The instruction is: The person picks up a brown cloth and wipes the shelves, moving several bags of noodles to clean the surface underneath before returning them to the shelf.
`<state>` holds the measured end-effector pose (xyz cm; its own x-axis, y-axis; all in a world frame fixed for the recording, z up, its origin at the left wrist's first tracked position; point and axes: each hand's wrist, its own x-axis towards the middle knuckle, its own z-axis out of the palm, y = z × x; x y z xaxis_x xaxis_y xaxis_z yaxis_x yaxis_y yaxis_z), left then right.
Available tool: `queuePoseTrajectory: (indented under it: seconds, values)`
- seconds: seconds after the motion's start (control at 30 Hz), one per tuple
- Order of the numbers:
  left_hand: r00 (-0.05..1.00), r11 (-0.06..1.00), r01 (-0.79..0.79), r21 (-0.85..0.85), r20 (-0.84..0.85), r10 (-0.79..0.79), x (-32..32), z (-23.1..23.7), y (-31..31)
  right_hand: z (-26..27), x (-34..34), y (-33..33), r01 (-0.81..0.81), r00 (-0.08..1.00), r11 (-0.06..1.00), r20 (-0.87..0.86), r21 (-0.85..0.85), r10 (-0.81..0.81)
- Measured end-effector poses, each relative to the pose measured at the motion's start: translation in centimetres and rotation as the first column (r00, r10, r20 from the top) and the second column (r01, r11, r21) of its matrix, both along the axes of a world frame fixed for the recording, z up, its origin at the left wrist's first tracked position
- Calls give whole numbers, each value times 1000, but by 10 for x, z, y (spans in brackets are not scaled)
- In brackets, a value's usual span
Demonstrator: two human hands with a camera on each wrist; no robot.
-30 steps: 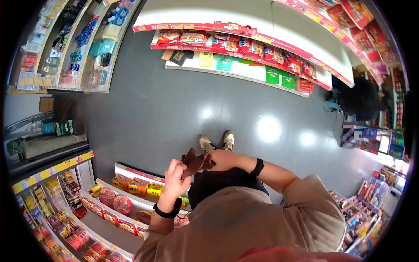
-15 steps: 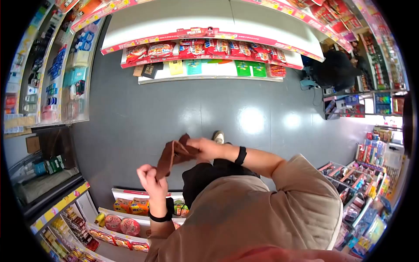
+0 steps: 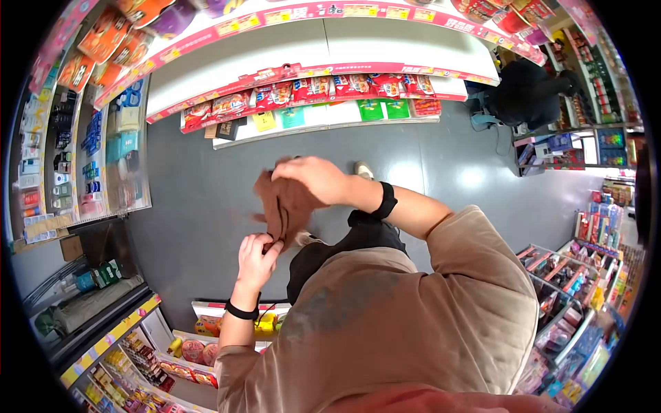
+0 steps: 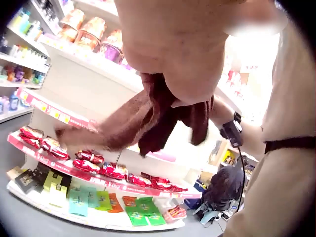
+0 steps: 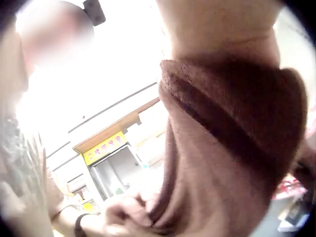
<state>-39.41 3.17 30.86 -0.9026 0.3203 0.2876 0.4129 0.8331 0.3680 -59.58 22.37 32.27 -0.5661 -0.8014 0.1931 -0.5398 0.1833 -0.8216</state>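
Note:
A brown cloth (image 3: 289,206), soft and towel-like, stretches between the two hands in front of the body, above the floor. My left hand (image 3: 256,263) pinches its lower end between thumb and fingers. At the upper end my right hand (image 3: 315,180) grips the cloth from above, fingers bent over the edge. In the left wrist view, folds of the cloth (image 4: 163,113) hang below the left hand (image 4: 173,54), with one strip sticking out sideways. The cloth (image 5: 222,148) covers most of the right hand's fingers in the right wrist view.
Ahead stands a white shelf unit (image 3: 234,69) with red snack bags (image 3: 275,96) and green packets (image 3: 372,109) low down. Toiletry shelves (image 3: 110,151) are at the left. Noodle tubs (image 3: 196,352) sit on a low shelf close by the left arm. Grey floor (image 3: 200,186) lies between.
The cloth went from bunched between close hands to stretched out. The right hand has risen forward over it, while the left hand moved left, then back toward it. The view has shifted along the shelves.

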Motion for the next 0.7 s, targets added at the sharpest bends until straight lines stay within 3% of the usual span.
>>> queuePoseTrajectory:
  seconds: [0.07, 0.13, 0.17, 0.2, 0.23, 0.3, 0.33, 0.4, 0.43, 0.53, 0.6, 0.67, 0.7]
  values:
    - [996, 997, -76, 17, 44, 75, -32, -20, 26, -20, -19, 14, -73, 994, 993, 87, 98, 64]
    - [967, 983, -184, 22, 182, 177, -58, -46, 52, -25, -42, 34, -228, 951, 972, 228, 54, 210]
    - [931, 966, -258, 20, 273, 243, -72, -51, 66, -32, -51, 41, -238, 956, 969, 190, 57, 224]
    - [884, 945, -327, 10, 358, 302, -84, -56, 79, -32, -64, 50, -331, 919, 938, 259, 105, 296]
    - [786, 883, -459, 100, 508, 351, -99, -61, 97, -37, -74, 57, -363, 897, 928, 303, 85, 323]
    - [753, 918, -385, 97, 608, 251, -128, -62, 120, -41, -84, 74, -359, 862, 933, 371, -32, 345]
    - [747, 929, -356, 97, 627, 220, -138, -65, 131, -39, -93, 83, -413, 772, 911, 525, -16, 359]
    - [891, 843, -364, 396, 411, 192, -162, -75, 154, -49, -103, 97, -468, 787, 879, 407, -98, 464]
    - [936, 778, -333, 533, 289, 202, -173, -81, 159, -45, -112, 109, -493, 697, 858, 523, -148, 491]
    - [887, 827, -212, 520, 458, -61, -195, -103, 154, -38, -142, 138, -428, 628, 885, 643, -186, 439]
    - [852, 825, -286, 487, 523, -13, -203, -106, 156, -62, -161, 159, -367, 581, 915, 726, -170, 368]
    - [793, 735, -383, 559, 607, -48, -203, -115, 149, -71, -186, 182, -289, 649, 954, 715, -83, 259]
    - [810, 731, -397, 556, 586, -6, -205, -115, 148, -81, -195, 194, -346, 644, 938, 724, -14, 248]
